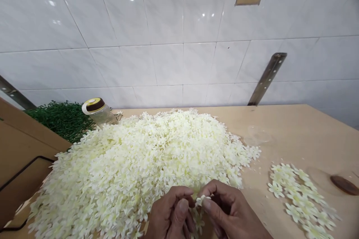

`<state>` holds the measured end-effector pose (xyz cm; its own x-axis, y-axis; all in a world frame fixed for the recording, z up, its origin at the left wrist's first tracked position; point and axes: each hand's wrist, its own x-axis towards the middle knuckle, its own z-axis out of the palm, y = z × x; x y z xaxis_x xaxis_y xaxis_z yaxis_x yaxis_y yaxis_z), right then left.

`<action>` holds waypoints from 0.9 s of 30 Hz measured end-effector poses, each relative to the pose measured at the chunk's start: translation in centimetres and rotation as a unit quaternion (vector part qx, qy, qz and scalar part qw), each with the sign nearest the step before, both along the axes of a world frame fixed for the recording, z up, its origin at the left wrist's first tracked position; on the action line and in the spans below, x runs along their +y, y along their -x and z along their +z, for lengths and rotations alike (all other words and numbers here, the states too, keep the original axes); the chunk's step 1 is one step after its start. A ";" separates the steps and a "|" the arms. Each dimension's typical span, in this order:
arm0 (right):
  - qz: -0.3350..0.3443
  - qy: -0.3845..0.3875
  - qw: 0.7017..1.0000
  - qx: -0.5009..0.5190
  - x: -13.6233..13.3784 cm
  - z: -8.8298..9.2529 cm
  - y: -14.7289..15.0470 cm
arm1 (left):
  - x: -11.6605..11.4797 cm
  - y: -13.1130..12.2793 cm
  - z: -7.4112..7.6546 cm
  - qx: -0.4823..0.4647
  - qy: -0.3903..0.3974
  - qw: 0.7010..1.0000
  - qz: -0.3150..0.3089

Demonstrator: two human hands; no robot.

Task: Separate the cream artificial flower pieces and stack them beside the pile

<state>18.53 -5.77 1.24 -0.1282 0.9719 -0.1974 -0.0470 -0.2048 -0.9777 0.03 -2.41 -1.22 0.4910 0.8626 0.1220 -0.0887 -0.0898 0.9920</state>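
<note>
A large heap of pale cream artificial flowers [157, 149] spreads over the wooden table. At the heap's front edge, my right hand [227, 209] pinches a small white flower [202, 199] between thumb and forefinger. Just beside it on the left, my left hand [175, 213] has its fingers curled and thumb near the forefinger; what lies between them is too small or hidden to tell. More flowers hang or lie beneath the two hands, partly covered by them.
A smaller patch of flowers [303, 201] lies on the table [286, 130] at right, near a brown oval object [344, 185]. Behind the heap at left stand a lidded bottle [101, 112] and green plastic foliage [64, 119]. A brown box [25, 138] borders the left.
</note>
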 end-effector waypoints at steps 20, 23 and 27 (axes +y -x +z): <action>-0.033 -0.065 0.997 -0.035 0.1 -1.0 -0.3 | -0.2 -0.8 0.4 0.027 -0.009 0.999 0.024; -0.024 -0.057 0.997 -0.037 0.2 -0.7 -0.2 | 0.0 -0.8 0.6 0.026 0.023 0.999 0.025; -0.046 -0.052 0.997 -0.043 0.5 -0.8 0.3 | 0.2 -0.6 1.2 0.025 0.057 0.998 0.017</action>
